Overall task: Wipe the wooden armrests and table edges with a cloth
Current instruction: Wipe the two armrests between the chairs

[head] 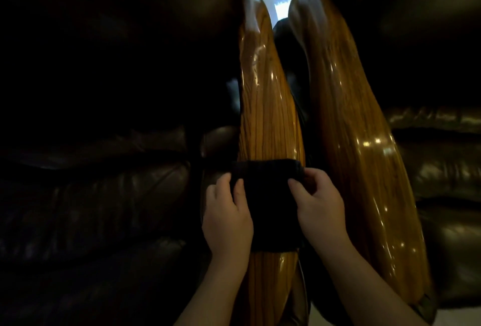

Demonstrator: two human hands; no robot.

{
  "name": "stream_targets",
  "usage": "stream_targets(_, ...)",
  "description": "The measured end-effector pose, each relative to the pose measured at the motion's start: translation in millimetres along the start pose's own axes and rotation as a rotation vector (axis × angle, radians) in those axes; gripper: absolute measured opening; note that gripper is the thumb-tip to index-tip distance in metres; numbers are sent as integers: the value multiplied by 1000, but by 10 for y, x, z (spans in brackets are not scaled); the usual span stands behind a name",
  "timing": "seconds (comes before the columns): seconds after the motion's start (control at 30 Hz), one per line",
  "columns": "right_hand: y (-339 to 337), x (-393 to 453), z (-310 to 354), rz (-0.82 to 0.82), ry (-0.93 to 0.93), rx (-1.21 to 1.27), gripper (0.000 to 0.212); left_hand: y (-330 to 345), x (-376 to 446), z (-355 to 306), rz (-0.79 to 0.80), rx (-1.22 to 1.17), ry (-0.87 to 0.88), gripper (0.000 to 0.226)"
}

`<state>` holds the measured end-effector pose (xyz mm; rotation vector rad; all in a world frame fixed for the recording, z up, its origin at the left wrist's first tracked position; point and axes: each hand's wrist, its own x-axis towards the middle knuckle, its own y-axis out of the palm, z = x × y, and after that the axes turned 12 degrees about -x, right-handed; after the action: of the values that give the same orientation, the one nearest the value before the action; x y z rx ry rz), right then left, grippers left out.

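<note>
— Head view: my left hand (228, 217) and right hand (318, 207) each pinch a side of the dark cloth (269, 203), which is draped across the left wooden armrest (268, 122), near its close end.

— How do I do this stroke well?

— I'd keep the cloth taut over the rounded top and slide it toward the far end, following the grain.

— And the wood?

— Glossy amber, dark-streaked, with bright glints. The right wooden armrest (364, 143) stands just beside it, between dark leather seats (104, 195).
</note>
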<state>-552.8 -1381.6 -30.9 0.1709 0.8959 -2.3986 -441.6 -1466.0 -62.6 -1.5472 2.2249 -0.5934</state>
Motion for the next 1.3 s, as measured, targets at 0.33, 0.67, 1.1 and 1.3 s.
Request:
stream_targets(0.33, 217, -182, -43, -312, -241, -469, 59, 84, -24, -32, 1, 228, 83, 63)
stream_targets(0.67, 523, -36, -198, -297, -297, -713, 61, 273, -17, 31, 114, 360, 147, 67)
stream_targets(1.1, 454, 399, 17, -196, -317, -675, 64, 392, 419, -117, 149, 353, 165, 66)
stream_targets(1.3, 384, 834, 265, -140, -329, -684, 64, 525, 813, -325, 140, 316, 114, 68)
